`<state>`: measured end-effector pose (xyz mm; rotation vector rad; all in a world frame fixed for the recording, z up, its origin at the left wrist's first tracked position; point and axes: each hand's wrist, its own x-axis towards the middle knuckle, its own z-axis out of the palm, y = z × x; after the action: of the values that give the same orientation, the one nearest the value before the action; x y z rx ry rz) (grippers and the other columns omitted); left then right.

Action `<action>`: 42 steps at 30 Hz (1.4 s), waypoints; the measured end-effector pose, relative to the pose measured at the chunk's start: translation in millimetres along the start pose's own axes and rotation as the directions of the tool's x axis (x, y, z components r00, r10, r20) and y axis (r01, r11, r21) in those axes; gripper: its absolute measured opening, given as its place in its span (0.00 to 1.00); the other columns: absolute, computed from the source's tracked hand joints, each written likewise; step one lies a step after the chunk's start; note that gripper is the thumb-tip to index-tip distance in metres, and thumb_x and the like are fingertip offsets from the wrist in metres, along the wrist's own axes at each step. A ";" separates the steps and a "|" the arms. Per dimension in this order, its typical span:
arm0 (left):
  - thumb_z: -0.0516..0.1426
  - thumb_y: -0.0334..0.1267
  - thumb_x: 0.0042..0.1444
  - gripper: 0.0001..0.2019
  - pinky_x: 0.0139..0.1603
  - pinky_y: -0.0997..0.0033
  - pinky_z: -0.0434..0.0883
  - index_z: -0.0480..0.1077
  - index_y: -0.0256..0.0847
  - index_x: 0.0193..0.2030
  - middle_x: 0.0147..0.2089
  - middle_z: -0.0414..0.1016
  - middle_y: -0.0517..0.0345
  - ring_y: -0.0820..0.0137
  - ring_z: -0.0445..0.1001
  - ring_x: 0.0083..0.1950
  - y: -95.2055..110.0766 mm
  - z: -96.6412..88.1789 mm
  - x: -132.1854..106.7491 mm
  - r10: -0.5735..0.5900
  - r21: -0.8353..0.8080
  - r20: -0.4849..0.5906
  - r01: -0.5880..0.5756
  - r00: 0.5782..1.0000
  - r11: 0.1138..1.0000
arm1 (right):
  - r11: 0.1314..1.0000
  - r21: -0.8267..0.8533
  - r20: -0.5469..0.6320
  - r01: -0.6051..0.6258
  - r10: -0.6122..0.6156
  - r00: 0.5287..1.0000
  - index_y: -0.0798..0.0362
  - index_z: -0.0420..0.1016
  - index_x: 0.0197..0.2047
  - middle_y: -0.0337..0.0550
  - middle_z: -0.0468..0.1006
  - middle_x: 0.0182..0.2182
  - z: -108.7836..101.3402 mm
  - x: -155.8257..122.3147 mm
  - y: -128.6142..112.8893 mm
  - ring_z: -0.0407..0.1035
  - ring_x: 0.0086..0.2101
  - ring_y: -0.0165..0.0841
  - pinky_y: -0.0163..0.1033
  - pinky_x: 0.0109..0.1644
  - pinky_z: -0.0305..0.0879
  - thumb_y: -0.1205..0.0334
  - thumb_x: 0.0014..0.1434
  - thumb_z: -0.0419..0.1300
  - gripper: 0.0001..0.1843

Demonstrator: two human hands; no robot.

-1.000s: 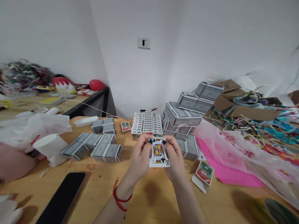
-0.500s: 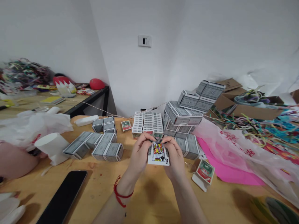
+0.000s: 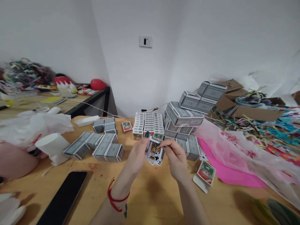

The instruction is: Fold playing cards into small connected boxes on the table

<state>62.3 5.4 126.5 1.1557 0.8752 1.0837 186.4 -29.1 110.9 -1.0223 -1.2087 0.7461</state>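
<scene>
Between my hands is a small deck of playing cards point(image 3: 154, 153), with a king of clubs face up on top and edges of other cards showing beneath. My left hand point(image 3: 138, 153) grips the deck from its left side, thumb raised at the far edge. The fingers of my right hand point(image 3: 174, 156) pinch the deck's upper right corner. Just beyond my hands stand stacked rows of card boxes point(image 3: 148, 123). To the right lies an opened card box point(image 3: 206, 172), its white flap out toward me.
Grey-patterned card boxes form low groups on the left point(image 3: 107, 148) and a leaning stack point(image 3: 185, 112) on the right. A black phone point(image 3: 63, 198) lies front left, near a white paper roll point(image 3: 52, 147). Pink sheet point(image 3: 232, 172) and clear plastic cover the right side.
My left thumb has lifted, and my right hand has shifted slightly right and down at the deck's corner. The deck has turned and its cards have slid a little out of line.
</scene>
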 end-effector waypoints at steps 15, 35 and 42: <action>0.50 0.40 0.57 0.10 0.40 0.72 0.62 0.70 0.40 0.33 0.34 0.70 0.57 0.69 0.67 0.37 -3.8 -9.4 7.7 0.433 0.453 -0.045 -0.367 0.900 0.812 | 0.946 0.220 0.052 -0.238 0.233 0.971 0.49 0.70 0.37 0.40 0.74 0.32 9.5 3.8 -3.4 0.68 0.30 0.32 0.38 0.33 0.69 0.55 0.53 0.58 0.09; 0.52 0.39 0.56 0.10 0.43 0.70 0.66 0.75 0.42 0.35 0.36 0.76 0.54 0.66 0.71 0.40 2.0 -3.0 -2.0 0.423 0.359 0.010 -0.398 0.906 0.844 | 0.934 0.221 0.058 -0.281 0.275 0.960 0.54 0.74 0.29 0.39 0.77 0.24 3.9 2.5 -9.1 0.71 0.25 0.30 0.38 0.32 0.71 0.55 0.46 0.65 0.11; 0.50 0.39 0.58 0.11 0.42 0.71 0.66 0.73 0.41 0.36 0.37 0.75 0.55 0.67 0.71 0.40 2.2 -2.6 -2.8 0.426 0.389 0.027 -0.402 0.904 0.829 | 0.923 0.246 0.087 -0.298 0.285 0.955 0.53 0.75 0.32 0.40 0.78 0.27 2.6 1.1 -14.6 0.72 0.29 0.31 0.40 0.37 0.70 0.55 0.48 0.64 0.11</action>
<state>58.7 3.4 128.1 1.7114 0.9353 1.3398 183.3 -33.1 124.9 -0.9811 -0.9793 1.1372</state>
